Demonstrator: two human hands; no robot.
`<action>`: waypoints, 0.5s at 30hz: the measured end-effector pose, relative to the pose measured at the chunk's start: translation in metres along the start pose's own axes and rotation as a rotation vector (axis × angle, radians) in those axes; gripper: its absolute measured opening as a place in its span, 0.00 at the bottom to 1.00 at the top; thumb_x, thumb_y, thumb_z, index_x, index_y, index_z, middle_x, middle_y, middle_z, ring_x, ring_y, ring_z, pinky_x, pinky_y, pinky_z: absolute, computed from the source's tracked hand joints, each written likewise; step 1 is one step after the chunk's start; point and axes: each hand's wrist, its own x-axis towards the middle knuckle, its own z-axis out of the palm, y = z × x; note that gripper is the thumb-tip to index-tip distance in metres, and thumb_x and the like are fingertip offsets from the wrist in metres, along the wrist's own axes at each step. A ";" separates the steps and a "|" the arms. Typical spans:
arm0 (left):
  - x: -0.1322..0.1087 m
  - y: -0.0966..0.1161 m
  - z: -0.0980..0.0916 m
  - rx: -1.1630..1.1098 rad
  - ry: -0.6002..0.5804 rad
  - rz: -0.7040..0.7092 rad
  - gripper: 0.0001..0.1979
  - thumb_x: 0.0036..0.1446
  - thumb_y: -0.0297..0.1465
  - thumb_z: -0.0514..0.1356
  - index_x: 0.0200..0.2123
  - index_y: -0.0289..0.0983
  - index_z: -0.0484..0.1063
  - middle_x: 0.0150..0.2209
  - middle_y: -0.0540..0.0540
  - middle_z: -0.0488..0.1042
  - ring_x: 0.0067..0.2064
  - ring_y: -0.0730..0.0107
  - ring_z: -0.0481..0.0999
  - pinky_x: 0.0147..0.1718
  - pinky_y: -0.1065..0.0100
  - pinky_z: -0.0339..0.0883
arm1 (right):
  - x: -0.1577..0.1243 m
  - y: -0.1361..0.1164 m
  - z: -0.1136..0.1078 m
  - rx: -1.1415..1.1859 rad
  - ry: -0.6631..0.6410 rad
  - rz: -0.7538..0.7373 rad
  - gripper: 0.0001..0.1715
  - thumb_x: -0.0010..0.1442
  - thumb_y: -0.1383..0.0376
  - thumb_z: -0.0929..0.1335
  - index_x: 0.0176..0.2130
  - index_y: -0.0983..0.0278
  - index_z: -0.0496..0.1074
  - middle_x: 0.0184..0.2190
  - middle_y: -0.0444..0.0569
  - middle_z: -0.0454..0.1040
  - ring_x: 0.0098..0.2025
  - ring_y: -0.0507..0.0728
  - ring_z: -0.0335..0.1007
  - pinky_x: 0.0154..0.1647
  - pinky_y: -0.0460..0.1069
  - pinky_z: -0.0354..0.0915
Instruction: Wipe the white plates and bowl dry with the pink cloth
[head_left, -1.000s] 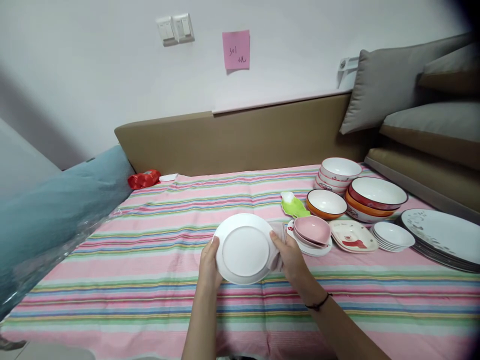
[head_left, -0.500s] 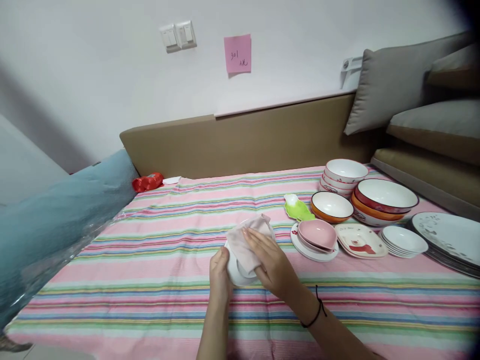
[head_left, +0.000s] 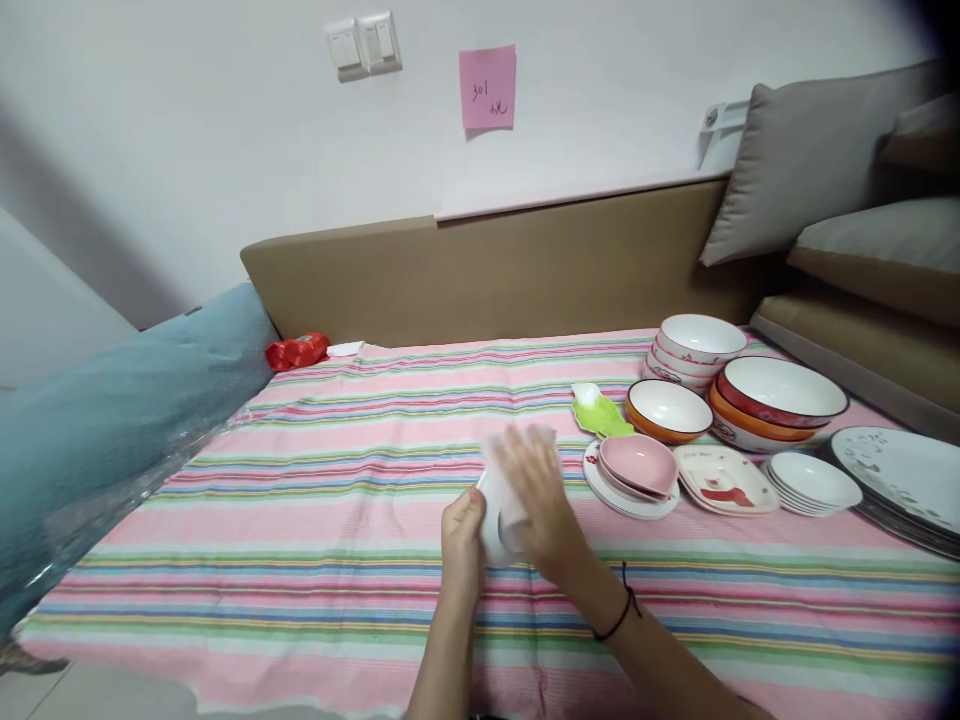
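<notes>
My left hand grips the left edge of a white dish, thumb on top, holding it tilted above the striped cloth. Over the dish's face my right hand presses a pale pink wiping cloth, its fingers blurred by motion. The wiping cloth and hand hide most of the dish, so whether it is a plate or a shallow bowl is unclear. Just right of my hands, pink bowls sit on a white plate. Beyond them lies a green-and-white leaf-shaped dish.
Stacked bowls, an orange bowl, square bear plates, small white dishes and large plates crowd the right side. A red packet lies far left on the striped cloth. Cushions are at back right.
Both hands and the dish have shifted slightly right in view. My right hand has moved the wiping cloth up and right across the dish; the camera view has shifted a little.
</notes>
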 end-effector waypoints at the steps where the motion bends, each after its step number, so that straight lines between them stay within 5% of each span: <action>1: 0.001 -0.002 0.001 -0.002 0.016 0.012 0.19 0.41 0.45 0.70 0.27 0.35 0.76 0.27 0.45 0.78 0.37 0.57 0.77 0.33 0.66 0.70 | 0.001 -0.006 0.000 -0.019 -0.068 -0.063 0.40 0.62 0.65 0.57 0.72 0.60 0.48 0.72 0.49 0.48 0.74 0.68 0.34 0.71 0.70 0.36; 4: 0.002 -0.006 0.001 -0.034 0.015 0.011 0.22 0.46 0.47 0.68 0.35 0.34 0.79 0.34 0.42 0.81 0.41 0.55 0.78 0.38 0.64 0.71 | 0.003 -0.010 0.000 -0.027 -0.090 -0.020 0.39 0.61 0.66 0.57 0.70 0.58 0.54 0.72 0.48 0.50 0.73 0.68 0.37 0.70 0.70 0.37; 9: 0.005 -0.008 -0.007 0.083 -0.073 -0.039 0.31 0.45 0.57 0.66 0.34 0.33 0.79 0.31 0.42 0.80 0.37 0.55 0.78 0.35 0.64 0.71 | 0.003 0.021 0.002 0.117 0.192 0.363 0.32 0.67 0.64 0.53 0.68 0.60 0.56 0.65 0.54 0.62 0.67 0.64 0.54 0.67 0.66 0.52; 11: 0.004 -0.008 -0.009 0.130 -0.057 -0.020 0.31 0.45 0.58 0.65 0.31 0.33 0.79 0.29 0.43 0.79 0.36 0.56 0.78 0.34 0.65 0.71 | 0.003 0.024 0.002 0.144 0.171 0.318 0.31 0.66 0.64 0.54 0.66 0.61 0.59 0.62 0.54 0.65 0.65 0.63 0.56 0.67 0.65 0.53; 15: 0.000 -0.005 -0.004 0.024 -0.032 -0.013 0.34 0.52 0.59 0.59 0.40 0.32 0.80 0.37 0.39 0.82 0.47 0.50 0.78 0.42 0.63 0.72 | 0.002 0.001 0.001 0.063 0.007 0.031 0.33 0.62 0.64 0.56 0.65 0.60 0.61 0.64 0.51 0.62 0.71 0.67 0.44 0.70 0.71 0.36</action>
